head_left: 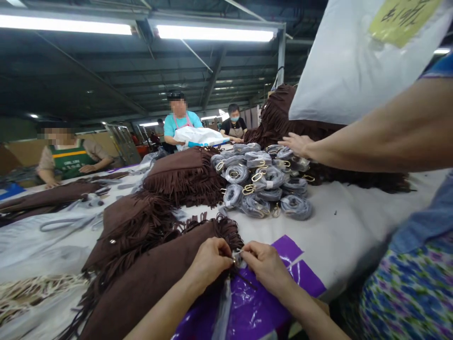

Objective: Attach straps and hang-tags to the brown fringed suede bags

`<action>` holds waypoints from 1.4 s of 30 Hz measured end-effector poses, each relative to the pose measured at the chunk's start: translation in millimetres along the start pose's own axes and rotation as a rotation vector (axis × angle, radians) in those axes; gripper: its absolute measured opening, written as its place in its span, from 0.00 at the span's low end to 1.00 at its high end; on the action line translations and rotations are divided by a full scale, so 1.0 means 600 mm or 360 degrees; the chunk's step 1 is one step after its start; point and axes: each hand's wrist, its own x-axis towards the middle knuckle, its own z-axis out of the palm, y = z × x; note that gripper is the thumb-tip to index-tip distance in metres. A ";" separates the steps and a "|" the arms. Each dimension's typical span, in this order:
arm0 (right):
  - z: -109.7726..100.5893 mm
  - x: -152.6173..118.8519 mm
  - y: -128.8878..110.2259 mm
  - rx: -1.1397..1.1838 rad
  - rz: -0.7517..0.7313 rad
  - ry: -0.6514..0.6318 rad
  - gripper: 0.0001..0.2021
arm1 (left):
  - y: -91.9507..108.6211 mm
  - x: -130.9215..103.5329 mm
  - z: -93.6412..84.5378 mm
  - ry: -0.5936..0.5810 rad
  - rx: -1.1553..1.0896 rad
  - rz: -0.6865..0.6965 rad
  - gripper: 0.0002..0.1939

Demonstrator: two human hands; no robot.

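Clock face centred on the worker's two hands. Left hand [212, 257]: thumb and fingers pinching a small metal fitting [234, 260]. Right hand [264, 262]: fingertips pinching whitish wrap [238, 255] just beside it; exact contact too small to resolve. Brown fringed piece [155, 278] lies flat on the counter [347, 208] at 8 to 9 o'clock, one end meeting the fingers; presumably the counter bears its weight, freeing both hands for fine work. Purple sheet [260, 302], 5 o'clock, is probably a protective underlay. Strap coils [269, 179], 12 to 1 o'clock, are heaped near, likely for easy reach. Writing: yellow label [403, 21] on white bag [339, 89], 1 o'clock, bears handwritten marks, not legible. Green apron [72, 161], 10 o'clock: pale lettering, too blurred to read.
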 end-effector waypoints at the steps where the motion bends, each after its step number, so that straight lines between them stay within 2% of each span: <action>1: -0.001 -0.006 0.001 0.0014 -0.0027 0.0002 0.10 | -0.001 0.000 0.000 0.0002 -0.0022 0.0000 0.04; 7: -0.005 -0.026 0.004 -0.0085 -0.0107 0.0003 0.11 | -0.004 -0.001 0.003 0.0000 -0.0136 -0.0028 0.05; 11: 0.000 -0.027 0.000 -0.0286 -0.0137 -0.0080 0.10 | -0.006 0.002 0.004 0.0006 -0.0136 -0.0021 0.05; 16: 0.028 -0.031 0.000 -0.0974 -0.0531 0.0111 0.07 | -0.005 0.003 0.004 0.0019 -0.0172 -0.0034 0.05; 19: 0.043 -0.029 0.005 -0.1186 -0.0791 0.0235 0.08 | -0.009 0.003 0.005 0.0047 -0.0162 -0.0001 0.06; 24: 0.034 -0.016 0.010 -0.1163 -0.1016 0.0481 0.08 | -0.023 0.004 0.009 0.0070 -0.0274 0.0191 0.06; 27: 0.018 -0.008 0.014 -0.1101 -0.1056 0.0436 0.10 | -0.026 -0.003 0.012 0.0116 -0.0303 0.0347 0.06; 31: 0.006 -0.005 0.025 -0.1052 -0.1131 0.0361 0.11 | -0.021 -0.018 0.015 0.0254 -0.0029 0.0612 0.07; 37: 0.006 -0.010 0.035 -0.0922 -0.1167 0.0372 0.13 | -0.009 -0.025 0.012 0.0123 0.0260 0.0457 0.09; 42: 0.009 -0.011 0.040 -0.0885 -0.1130 0.0357 0.13 | 0.007 -0.015 0.014 0.0103 0.0295 0.0172 0.09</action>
